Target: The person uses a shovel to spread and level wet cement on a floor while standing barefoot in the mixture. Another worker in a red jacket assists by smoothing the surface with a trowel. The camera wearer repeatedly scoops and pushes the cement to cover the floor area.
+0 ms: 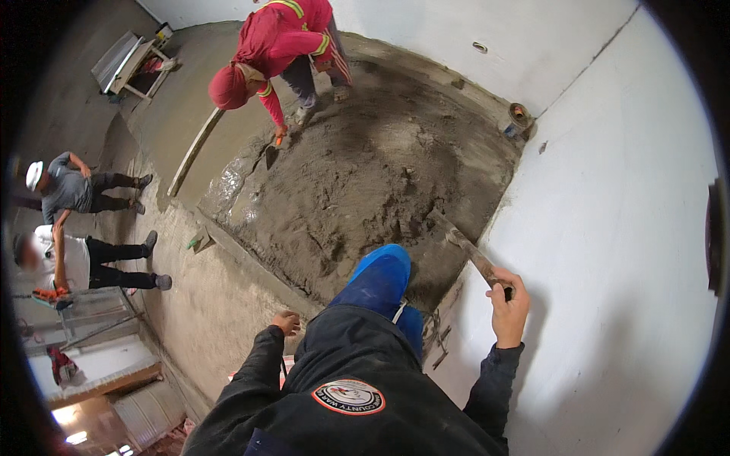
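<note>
My right hand [509, 305] is wrapped round the near end of a narrow wooden board [477, 260]. The board slants away from me, its far end at the surface of the wet grey mortar [357, 167]. On the other side of my body, my left hand [287, 322] hangs low with its fingers loosely apart, and nothing shows in it. Across the mortar a co-worker in red [277, 38] bends down, gripping a trowel [271, 156] by its orange handle. The trowel's blade is at the mortar's left edge.
White walls [608, 190] rise on the right and behind. A long straight batten [194, 152] lies on smoothed mortar. A green-handled trowel [200, 241] rests on the floor at left. A container [519, 120] stands in the far corner. Two people [72, 186] stand at far left.
</note>
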`<state>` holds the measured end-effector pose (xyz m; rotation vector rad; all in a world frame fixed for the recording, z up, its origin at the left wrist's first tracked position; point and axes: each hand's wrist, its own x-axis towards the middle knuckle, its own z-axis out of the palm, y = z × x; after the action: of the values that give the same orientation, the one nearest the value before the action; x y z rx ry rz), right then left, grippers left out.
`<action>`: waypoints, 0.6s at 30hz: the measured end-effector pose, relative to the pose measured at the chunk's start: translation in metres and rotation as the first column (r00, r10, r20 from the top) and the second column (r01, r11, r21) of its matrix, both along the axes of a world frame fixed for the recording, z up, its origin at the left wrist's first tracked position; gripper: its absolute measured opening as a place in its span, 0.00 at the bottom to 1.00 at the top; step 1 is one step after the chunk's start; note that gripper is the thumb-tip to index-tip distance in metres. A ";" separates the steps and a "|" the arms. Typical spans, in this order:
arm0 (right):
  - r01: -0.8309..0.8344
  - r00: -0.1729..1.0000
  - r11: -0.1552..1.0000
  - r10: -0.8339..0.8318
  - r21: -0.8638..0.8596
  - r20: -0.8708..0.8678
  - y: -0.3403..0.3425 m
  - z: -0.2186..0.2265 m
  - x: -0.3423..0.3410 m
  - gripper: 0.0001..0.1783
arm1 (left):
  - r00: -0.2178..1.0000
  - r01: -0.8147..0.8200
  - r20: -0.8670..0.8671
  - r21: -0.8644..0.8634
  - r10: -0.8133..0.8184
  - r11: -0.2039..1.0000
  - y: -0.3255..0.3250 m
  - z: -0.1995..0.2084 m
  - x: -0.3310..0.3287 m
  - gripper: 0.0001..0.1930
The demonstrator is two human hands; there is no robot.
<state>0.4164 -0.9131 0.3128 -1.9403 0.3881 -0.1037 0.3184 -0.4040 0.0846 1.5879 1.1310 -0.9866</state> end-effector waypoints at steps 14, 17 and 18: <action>0.000 1.000 0.999 0.000 0.050 0.017 0.006 -0.004 0.003 0.11 | 0.992 0.125 -0.033 0.058 -0.123 0.991 0.015 0.009 -0.004 0.15; -0.010 1.000 0.997 0.009 0.076 0.023 0.007 -0.005 0.008 0.11 | 0.995 0.091 -0.031 0.050 -0.090 0.995 0.032 0.007 -0.017 0.15; -0.009 1.000 0.996 0.007 0.093 0.024 0.008 -0.005 0.008 0.11 | 0.997 0.078 -0.027 0.049 -0.077 0.996 0.038 0.006 -0.022 0.15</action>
<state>0.4247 -0.9051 0.3083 -1.8466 0.3637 -0.1013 0.2966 -0.3664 0.0905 1.6748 1.1259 -1.0384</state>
